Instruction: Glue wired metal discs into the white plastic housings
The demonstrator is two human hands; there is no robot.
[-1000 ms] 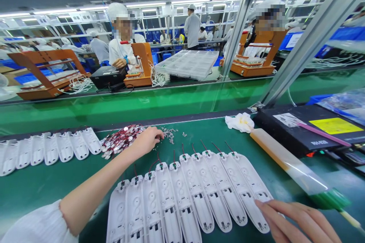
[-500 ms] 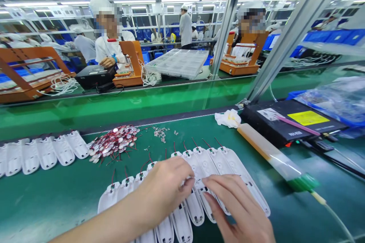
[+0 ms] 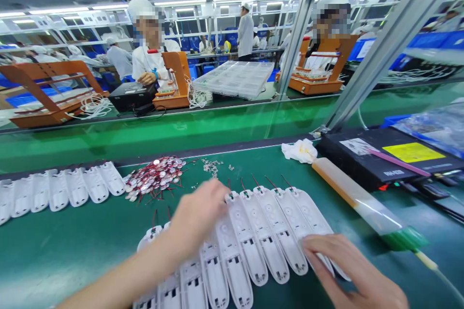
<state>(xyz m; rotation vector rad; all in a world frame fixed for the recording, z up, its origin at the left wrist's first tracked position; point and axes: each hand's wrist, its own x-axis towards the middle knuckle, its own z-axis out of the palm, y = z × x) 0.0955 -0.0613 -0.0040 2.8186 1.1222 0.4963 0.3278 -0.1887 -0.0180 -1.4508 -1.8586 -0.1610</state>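
Now | left hand [image 3: 197,217] loosely open over fanned white shells [image 3: 250,241] | right hand [image 3: 348,270] flat, fingers apart, on rightmost shell | long axes run away from the person | left nearer red-wired discs [image 3: 154,183]

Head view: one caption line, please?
Left hand and right hand over fanned white plastic shells on green bench.

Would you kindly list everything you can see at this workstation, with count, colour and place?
shells with wires: about nine, white, fanned in front
empty shells: about eight, white, far left
wired discs: one pile, silver and red, behind the fan
small parts: scattered, silver, beside the pile
cloth: one, white, by the box
black box: one, yellow label, right
tube: one, amber and clear, right
left hand: over the fan, blurred
right hand: flat on the rightmost shells
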